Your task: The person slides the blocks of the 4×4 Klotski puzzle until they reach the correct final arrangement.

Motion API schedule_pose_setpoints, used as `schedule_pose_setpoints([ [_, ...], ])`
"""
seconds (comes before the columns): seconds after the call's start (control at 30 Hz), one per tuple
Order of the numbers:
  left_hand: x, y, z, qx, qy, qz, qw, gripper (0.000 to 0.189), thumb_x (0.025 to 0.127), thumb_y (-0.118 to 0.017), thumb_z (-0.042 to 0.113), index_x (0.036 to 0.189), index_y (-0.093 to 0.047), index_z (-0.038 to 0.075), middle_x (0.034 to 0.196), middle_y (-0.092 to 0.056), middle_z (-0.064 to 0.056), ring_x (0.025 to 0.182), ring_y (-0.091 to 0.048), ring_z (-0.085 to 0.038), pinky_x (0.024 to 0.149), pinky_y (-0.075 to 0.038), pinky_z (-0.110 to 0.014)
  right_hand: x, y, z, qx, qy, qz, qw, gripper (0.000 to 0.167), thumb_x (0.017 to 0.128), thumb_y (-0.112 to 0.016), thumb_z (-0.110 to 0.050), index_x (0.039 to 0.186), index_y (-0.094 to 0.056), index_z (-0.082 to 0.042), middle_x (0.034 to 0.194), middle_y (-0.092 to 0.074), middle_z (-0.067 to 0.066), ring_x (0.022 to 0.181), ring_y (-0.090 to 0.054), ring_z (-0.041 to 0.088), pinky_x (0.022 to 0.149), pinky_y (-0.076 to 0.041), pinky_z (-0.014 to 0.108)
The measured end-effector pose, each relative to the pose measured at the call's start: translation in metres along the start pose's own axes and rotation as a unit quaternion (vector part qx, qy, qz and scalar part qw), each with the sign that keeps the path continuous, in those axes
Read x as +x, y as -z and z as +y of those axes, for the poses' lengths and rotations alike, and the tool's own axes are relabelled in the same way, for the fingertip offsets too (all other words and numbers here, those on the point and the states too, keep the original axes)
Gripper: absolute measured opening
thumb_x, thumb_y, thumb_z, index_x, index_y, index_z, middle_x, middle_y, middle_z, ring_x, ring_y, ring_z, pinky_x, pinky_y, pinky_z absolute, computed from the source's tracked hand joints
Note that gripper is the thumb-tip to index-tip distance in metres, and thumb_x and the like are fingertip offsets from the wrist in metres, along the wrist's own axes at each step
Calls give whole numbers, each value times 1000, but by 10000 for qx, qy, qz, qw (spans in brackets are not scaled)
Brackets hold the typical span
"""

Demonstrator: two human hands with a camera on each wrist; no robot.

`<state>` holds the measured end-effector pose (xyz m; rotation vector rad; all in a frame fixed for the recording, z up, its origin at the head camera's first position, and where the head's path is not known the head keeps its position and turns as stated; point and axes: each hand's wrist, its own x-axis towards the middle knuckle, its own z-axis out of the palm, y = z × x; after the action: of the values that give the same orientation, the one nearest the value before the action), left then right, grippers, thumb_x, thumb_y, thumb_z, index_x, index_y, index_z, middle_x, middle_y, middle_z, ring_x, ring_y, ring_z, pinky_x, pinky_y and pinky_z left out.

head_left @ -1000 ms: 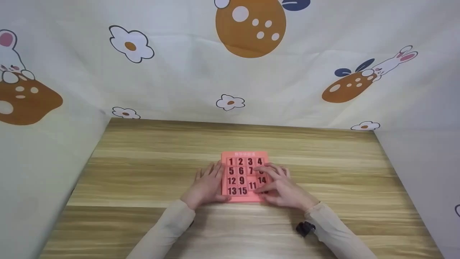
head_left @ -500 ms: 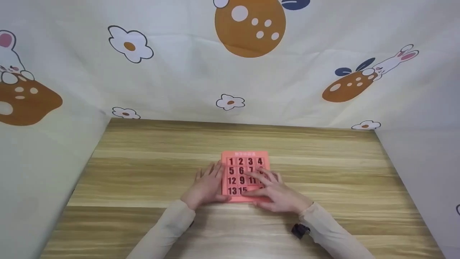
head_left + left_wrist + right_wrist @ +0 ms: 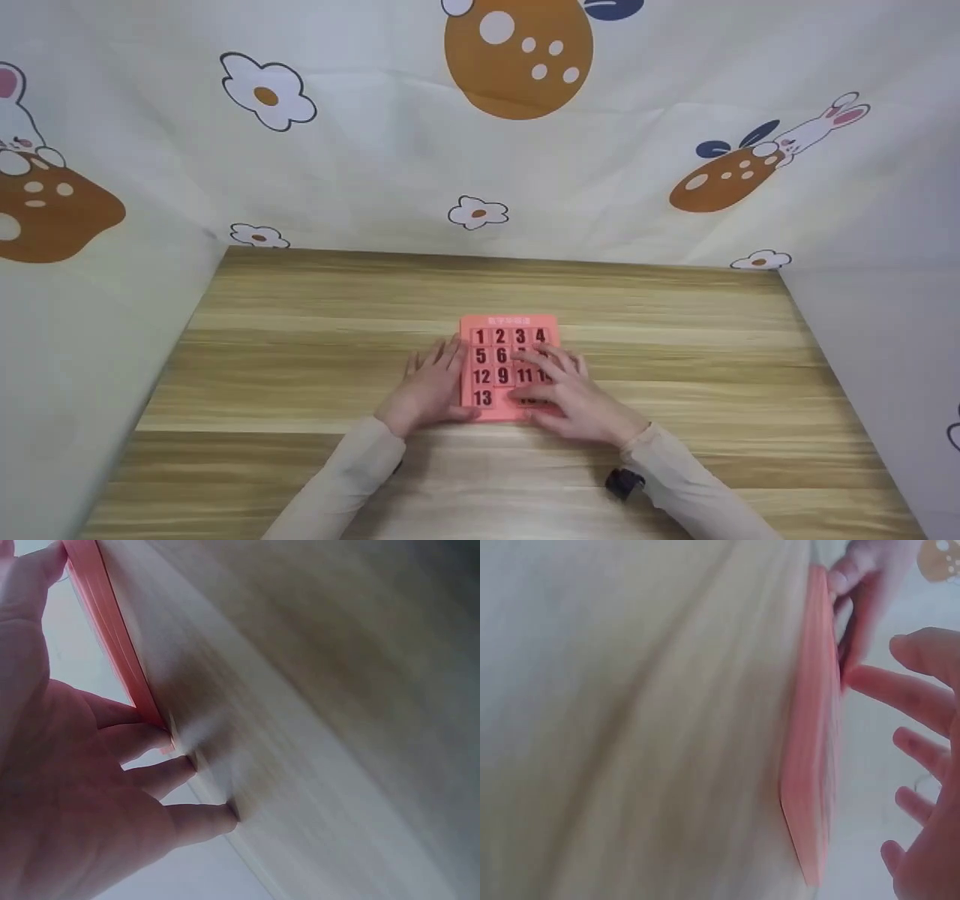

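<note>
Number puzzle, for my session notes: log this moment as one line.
puzzle: flat on table | left hand: touching puzzle's left side | right hand: over puzzle's right side | gap: right of tile 13

The puzzle board appears to be made of smooth, semi-matt plastic, and its side wall is marked with fine lengthwise lines. The number tiles look to be moulded in similar smooth plastic. The counter is surfaced in wood or a wood-look laminate, streaked with grain and softly sheened. The backdrop is formed of matt, lightly creased printed cloth; the sleeves are made of matt cloth.
</note>
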<state>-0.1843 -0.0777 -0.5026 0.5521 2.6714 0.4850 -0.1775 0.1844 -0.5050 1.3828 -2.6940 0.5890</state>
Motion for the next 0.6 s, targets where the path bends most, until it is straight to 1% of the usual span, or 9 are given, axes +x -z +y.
schedule_pose_setpoints([
  [0.13, 1, 0, -1, 79, -96, 58, 9999, 107, 80, -71, 55, 153, -15, 1, 159, -12, -17, 144, -10, -39, 110, -9, -65, 10, -8, -12, -93, 3, -453, 9989, 41, 94, -57, -41, 132, -61, -26, 156, -27, 10, 139, -20, 44, 104, -16, 71],
  [0.17, 1, 0, -1, 88, -101, 64, 9999, 107, 80, -71, 55, 153, -16, 1, 159, -12, -17, 144, -10, -39, 110, -9, -65, 12, -9, -14, -116, -17, -560, 9984, 42, 95, -56, -42, 134, -60, -27, 157, -25, 10, 140, -19, 43, 105, -15, 71],
  [0.23, 1, 0, -1, 107, -81, 44, 9999, 107, 80, -70, 55, 154, -15, 1, 159, -11, -16, 144, -10, -38, 110, -9, -65, 15, -9, -17, -150, -100, -685, 9975, 41, 95, -55, -44, 133, -61, -27, 157, -24, 8, 141, -17, 42, 105, -14, 70],
  [0.33, 1, -1, 0, 64, -68, 34, 10000, 107, 79, -71, 55, 153, -16, 1, 159, -11, -17, 144, -9, -39, 110, -8, -65, 14, -8, -16, -153, -289, -583, 9978, 34, 94, -58, -42, 122, -68, -26, 155, -29, 7, 140, -18, 42, 105, -15, 70],
  [0.4, 1, -1, 0, 18, -36, 38, 10000, 108, 79, -72, 54, 153, -16, 1, 159, -11, -17, 144, -9, -39, 111, -7, -64, 12, -6, -14, -134, -373, -377, 9985, 26, 92, -62, -37, 112, -73, -25, 152, -35, 7, 139, -20, 43, 105, -16, 70],
  [0.47, 1, -1, 0, -21, -24, 54, 10000, 109, 78, -73, 54, 153, -16, 0, 159, -11, -17, 144, -8, -39, 111, -6, -63, 12, -3, -12, -72, -393, -176, 9990, 21, 90, -65, -34, 105, -75, -24, 150, -38, 8, 138, -23, 43, 103, -18, 70],
  [0.5, 2, -1, 0, -37, -24, 65, 10000, 109, 78, -73, 54, 153, -16, 0, 159, -11, -17, 144, -8, -38, 111, -6, -63, 12, -3, -11, -17, -375, -108, 9992, 20, 89, -65, -32, 104, -75, -23, 149, -39, 9, 137, -24, 43, 103, -18, 69],
  [0.53, 2, -1, 0, -32, -9, 58, 10000, 109, 78, -73, 55, 153, -15, 1, 159, -11, -17, 144, -8, -38, 111, -5, -63, 12, -3, -10, 33, -348, -77, 9994, 21, 89, -65, -31, 106, -75, -23, 149, -38, 9, 137, -24, 43, 103, -18, 70],
  [0.6, 2, -1, -1, -24, -33, 71, 10000, 109, 78, -72, 55, 153, -16, 0, 159, -11, -17, 144, -8, -38, 111, -6, -63, 14, -5, -10, 108, -315, -134, 9994, 28, 90, -64, -33, 116, -71, -23, 152, -34, 10, 138, -23, 43, 105, -15, 70],
])
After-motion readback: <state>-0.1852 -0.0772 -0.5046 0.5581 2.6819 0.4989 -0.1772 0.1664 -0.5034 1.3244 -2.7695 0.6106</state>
